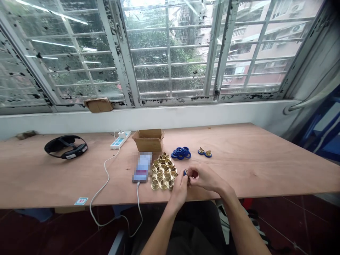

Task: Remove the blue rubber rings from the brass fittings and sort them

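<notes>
Close together near the table's front edge, my left hand [180, 187] and my right hand [200, 176] meet at a small blue ring [185, 172]. My left fingers are closed round it, and my right fingertips pinch at its side; a bit of gold shows there. Just left of my hands lie several gold metal pieces [164, 171] in a cluster. Behind them is a pile of blue rings [181, 152]. Two gold pieces with blue rings round them [204, 152] sit farther right.
An open cardboard box [148, 141] stands behind the gold pieces. A phone [143, 168] with a white cable lies left of them. Farther left are a power strip [120, 139] and a black headset [65, 146]. The wooden table [252, 166] meets a windowed wall.
</notes>
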Demonstrator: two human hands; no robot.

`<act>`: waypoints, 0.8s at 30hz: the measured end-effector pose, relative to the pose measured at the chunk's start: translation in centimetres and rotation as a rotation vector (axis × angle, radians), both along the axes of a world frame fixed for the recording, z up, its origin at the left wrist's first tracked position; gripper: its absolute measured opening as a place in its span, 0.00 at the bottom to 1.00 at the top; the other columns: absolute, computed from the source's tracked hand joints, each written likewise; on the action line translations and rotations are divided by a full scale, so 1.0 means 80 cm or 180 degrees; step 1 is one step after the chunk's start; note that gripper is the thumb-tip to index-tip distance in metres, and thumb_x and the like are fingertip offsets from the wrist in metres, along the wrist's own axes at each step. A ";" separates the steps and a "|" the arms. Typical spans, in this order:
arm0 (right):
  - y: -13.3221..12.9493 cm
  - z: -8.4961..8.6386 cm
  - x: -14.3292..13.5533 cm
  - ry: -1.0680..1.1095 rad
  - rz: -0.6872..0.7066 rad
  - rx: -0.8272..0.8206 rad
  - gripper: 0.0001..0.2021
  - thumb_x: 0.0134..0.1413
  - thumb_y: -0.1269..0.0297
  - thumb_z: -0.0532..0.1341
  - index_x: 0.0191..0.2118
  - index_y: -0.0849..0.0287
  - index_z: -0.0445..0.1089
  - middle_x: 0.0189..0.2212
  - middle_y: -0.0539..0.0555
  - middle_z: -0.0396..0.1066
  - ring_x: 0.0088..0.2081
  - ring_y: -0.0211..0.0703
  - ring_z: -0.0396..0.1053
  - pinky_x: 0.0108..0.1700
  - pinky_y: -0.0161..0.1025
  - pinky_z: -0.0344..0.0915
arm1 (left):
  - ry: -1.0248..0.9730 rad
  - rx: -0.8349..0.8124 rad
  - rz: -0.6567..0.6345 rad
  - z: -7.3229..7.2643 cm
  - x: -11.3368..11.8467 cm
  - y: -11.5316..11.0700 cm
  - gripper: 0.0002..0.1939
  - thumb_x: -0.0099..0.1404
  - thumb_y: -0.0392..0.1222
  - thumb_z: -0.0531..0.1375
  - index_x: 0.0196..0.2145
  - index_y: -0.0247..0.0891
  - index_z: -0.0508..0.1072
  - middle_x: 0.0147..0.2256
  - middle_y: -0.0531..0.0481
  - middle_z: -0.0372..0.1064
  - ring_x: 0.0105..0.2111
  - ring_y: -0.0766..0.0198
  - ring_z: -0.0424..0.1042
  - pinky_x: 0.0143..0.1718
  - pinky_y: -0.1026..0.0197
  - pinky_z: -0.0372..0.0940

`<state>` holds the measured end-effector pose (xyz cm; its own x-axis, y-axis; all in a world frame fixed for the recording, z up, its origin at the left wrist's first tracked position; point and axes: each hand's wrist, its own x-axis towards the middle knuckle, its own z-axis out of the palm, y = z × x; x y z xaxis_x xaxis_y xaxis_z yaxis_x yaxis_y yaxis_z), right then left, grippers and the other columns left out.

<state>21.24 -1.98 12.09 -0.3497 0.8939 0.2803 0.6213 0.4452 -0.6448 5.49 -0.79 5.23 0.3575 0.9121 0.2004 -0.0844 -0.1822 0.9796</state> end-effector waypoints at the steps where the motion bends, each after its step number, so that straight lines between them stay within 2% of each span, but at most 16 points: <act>1: -0.001 0.001 0.002 0.0061 0.0041 -0.0038 0.06 0.45 0.77 0.60 0.26 0.59 0.71 0.25 0.49 0.73 0.28 0.38 0.65 0.31 0.34 0.58 | -0.0139 -0.0076 -0.0032 -0.002 0.000 0.001 0.16 0.74 0.46 0.49 0.47 0.37 0.73 0.40 0.47 0.73 0.38 0.60 0.69 0.40 0.59 0.65; 4: -0.004 0.004 0.007 0.0236 0.0201 -0.0244 0.07 0.48 0.77 0.60 0.30 0.60 0.74 0.28 0.50 0.76 0.30 0.39 0.68 0.32 0.34 0.61 | -0.0326 -0.0112 -0.0098 -0.003 0.000 0.001 0.18 0.75 0.49 0.50 0.50 0.37 0.73 0.45 0.44 0.74 0.42 0.57 0.72 0.44 0.57 0.68; 8: -0.004 0.004 0.006 0.0236 0.0158 -0.0362 0.07 0.52 0.74 0.60 0.30 0.60 0.77 0.28 0.51 0.77 0.29 0.40 0.69 0.32 0.35 0.62 | -0.0159 0.0102 -0.0032 0.003 -0.003 0.001 0.17 0.74 0.47 0.52 0.50 0.38 0.74 0.48 0.44 0.75 0.48 0.55 0.72 0.51 0.54 0.67; 11: -0.002 0.002 0.002 0.0209 0.0143 -0.0342 0.08 0.55 0.71 0.61 0.30 0.59 0.78 0.27 0.51 0.78 0.28 0.40 0.69 0.32 0.35 0.62 | -0.0080 0.0139 -0.0015 0.006 -0.004 0.000 0.16 0.73 0.45 0.52 0.51 0.39 0.74 0.48 0.44 0.75 0.48 0.55 0.72 0.53 0.55 0.66; 18: -0.002 0.004 -0.001 0.0035 0.0204 -0.0189 0.07 0.52 0.72 0.62 0.26 0.59 0.76 0.24 0.50 0.75 0.27 0.40 0.67 0.30 0.35 0.59 | 0.0100 0.0235 0.0128 0.004 -0.004 -0.001 0.17 0.70 0.37 0.50 0.51 0.38 0.75 0.49 0.45 0.75 0.50 0.55 0.71 0.54 0.54 0.66; 21: -0.005 0.007 0.005 0.0173 0.0226 -0.0231 0.06 0.53 0.71 0.63 0.28 0.59 0.77 0.27 0.51 0.76 0.29 0.40 0.68 0.31 0.35 0.61 | -0.0178 0.0097 0.0083 0.003 -0.004 -0.001 0.18 0.72 0.39 0.50 0.52 0.38 0.75 0.50 0.43 0.75 0.52 0.54 0.72 0.57 0.52 0.66; 24: -0.007 0.012 0.013 0.0330 0.0293 -0.0289 0.07 0.56 0.71 0.62 0.32 0.58 0.78 0.30 0.51 0.77 0.32 0.41 0.69 0.34 0.36 0.63 | -0.0492 -0.0019 0.0067 0.002 -0.003 0.002 0.18 0.73 0.46 0.55 0.54 0.38 0.75 0.52 0.41 0.75 0.53 0.51 0.73 0.57 0.49 0.67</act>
<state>22.26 -2.51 13.01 -0.4047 0.8828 0.2385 0.5086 0.4341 -0.7435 5.23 -0.66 5.36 0.3036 0.9205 0.2460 -0.2304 -0.1796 0.9564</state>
